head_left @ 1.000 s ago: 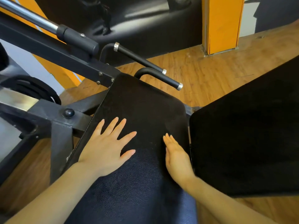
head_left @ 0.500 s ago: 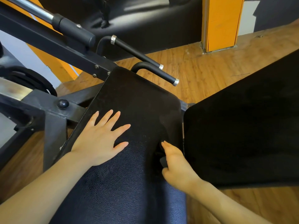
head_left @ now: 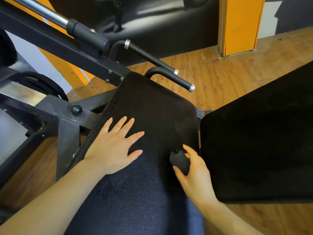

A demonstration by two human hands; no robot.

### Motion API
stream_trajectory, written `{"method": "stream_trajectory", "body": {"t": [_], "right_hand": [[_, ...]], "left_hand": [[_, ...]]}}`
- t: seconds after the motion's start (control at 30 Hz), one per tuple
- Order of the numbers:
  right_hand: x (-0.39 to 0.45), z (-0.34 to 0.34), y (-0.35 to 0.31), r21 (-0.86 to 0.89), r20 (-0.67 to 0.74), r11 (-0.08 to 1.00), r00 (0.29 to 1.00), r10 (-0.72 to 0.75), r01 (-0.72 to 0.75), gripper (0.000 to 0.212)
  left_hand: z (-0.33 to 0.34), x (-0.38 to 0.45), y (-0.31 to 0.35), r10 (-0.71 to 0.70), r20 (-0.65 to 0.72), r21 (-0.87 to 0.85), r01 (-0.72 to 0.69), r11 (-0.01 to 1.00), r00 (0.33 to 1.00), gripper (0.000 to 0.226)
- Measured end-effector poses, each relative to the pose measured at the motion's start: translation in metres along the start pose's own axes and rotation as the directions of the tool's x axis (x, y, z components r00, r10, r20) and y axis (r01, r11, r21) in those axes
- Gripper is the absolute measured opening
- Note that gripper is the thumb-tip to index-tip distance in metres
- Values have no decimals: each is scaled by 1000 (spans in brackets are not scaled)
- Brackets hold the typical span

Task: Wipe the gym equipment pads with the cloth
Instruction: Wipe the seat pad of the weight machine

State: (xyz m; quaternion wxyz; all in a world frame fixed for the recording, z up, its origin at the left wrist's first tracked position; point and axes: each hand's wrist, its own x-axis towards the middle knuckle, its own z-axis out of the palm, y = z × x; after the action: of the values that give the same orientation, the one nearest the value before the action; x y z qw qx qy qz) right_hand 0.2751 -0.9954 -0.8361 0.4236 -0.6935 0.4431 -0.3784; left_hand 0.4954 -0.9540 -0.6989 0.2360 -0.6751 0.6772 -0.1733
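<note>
A long black padded bench pad [head_left: 152, 106] runs from the machine frame toward me. My left hand [head_left: 113, 146] lies flat on it with fingers spread, near its left edge. My right hand [head_left: 194, 172] is at the pad's right edge and pinches a small bunched dark cloth [head_left: 180, 161] between thumb and fingers. A second black pad [head_left: 257, 136] lies to the right, separated from the first by a narrow gap.
The black steel frame [head_left: 67, 126] with a round knob [head_left: 76, 109] stands at the left. Two black handles with chrome tips [head_left: 177, 80] stick out beyond the pad's far end. A chrome bar [head_left: 42, 12] crosses the top left. Wooden floor and an orange column [head_left: 240, 24] lie beyond.
My right hand went from lying on its edge along the pad's right side to curling and lifting a dark bunched cloth. My left hand has stayed flat on the pad.
</note>
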Motion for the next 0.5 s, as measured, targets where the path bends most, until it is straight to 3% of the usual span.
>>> {"method": "stream_trajectory", "body": {"t": [0.07,0.17,0.3,0.4,0.5], "right_hand": [[6,-1,2,-1,-37,1000,999,-19,19,56],[4,2,3,-85,-75,982,981,-177,171,35],[-7,10,14,1,24,917,917,-399,399,34],[-7,5,19,-8,44,927,926,-374,374,39],[-5,5,15,-107,-62,945,947,-316,308,36]], "left_hand": [[0,0,0,1,-6,3,-1,1000,1000,67],[0,-1,1,0,-4,2,0,1000,1000,67],[0,-1,1,-2,-7,-1,2,1000,1000,66],[0,0,0,0,-7,-1,0,1000,1000,66],[0,-1,1,0,-8,-5,0,1000,1000,67]]}}
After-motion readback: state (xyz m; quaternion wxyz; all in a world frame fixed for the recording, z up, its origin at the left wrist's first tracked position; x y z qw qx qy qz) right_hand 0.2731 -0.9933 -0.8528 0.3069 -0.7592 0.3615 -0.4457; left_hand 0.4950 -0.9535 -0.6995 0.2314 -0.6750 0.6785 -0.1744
